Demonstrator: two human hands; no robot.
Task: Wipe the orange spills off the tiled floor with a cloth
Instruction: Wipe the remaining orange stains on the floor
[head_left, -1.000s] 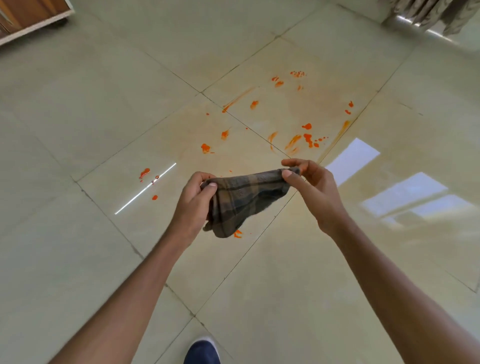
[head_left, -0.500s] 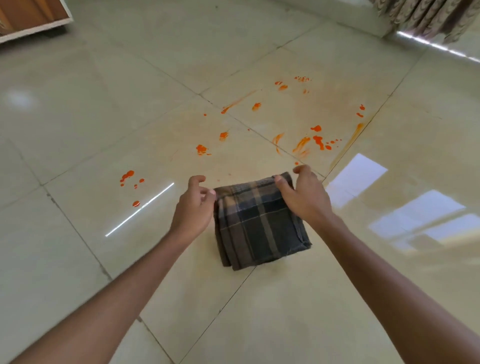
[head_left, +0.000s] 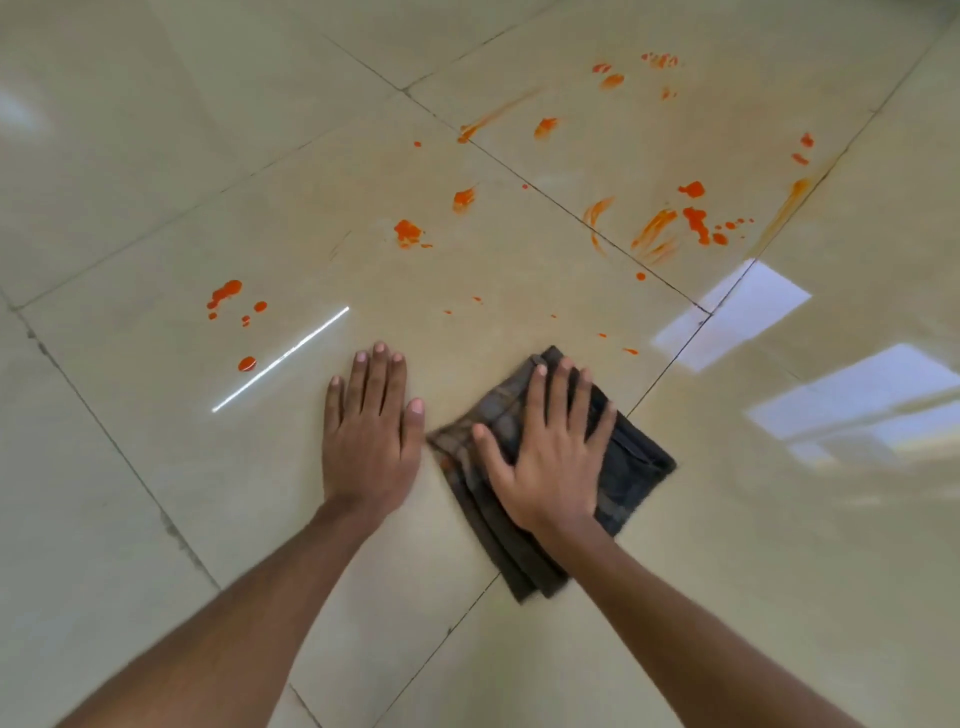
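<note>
Far left, orange drops sit unwiped on the floor. Next, the left hand is planted flat on bare tile, fingers straight, holding nothing. Just beside it the folded cloth lies on the floor, with the right hand spread on top, pressing down. Beyond and further right, orange streaks wait. The danger: a hard push drags wet orange into longer smears, or the bracing palm slides on glossy tile

Right hand flat on cloth, left hand on floor beside it, spills beyond both
</note>
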